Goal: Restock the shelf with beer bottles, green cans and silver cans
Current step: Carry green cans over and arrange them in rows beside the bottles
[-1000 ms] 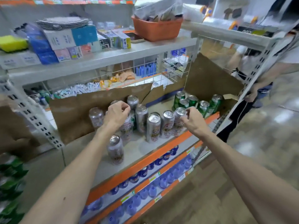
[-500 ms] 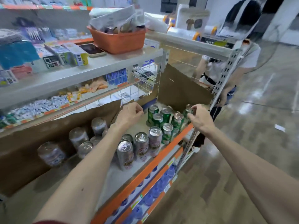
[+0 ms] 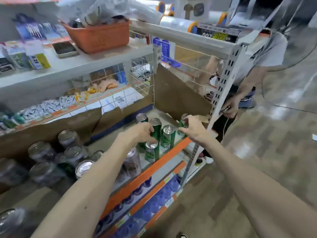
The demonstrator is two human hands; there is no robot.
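Several green cans [image 3: 168,139] stand at the right end of the orange-edged shelf [image 3: 164,160]. My left hand [image 3: 142,133] grips one green can [image 3: 157,129] in the middle of the group. My right hand [image 3: 192,129] curls around the rightmost green can [image 3: 182,123], beside the cardboard side wall. Several silver cans [image 3: 72,155] crowd the shelf's left part, some blurred, partly hidden by my left forearm. No beer bottles are visible.
Brown cardboard [image 3: 178,97] lines the shelf's back and right side. An orange basket [image 3: 99,37] sits on the upper shelf. Blue bottles [image 3: 154,203] fill the lower tiers. Another person [image 3: 248,79] stands just behind the perforated upright [image 3: 221,90] at the right.
Both hands left the silver cans and moved right to the green cans; the view swung right with them. My left hand now grips a green can.
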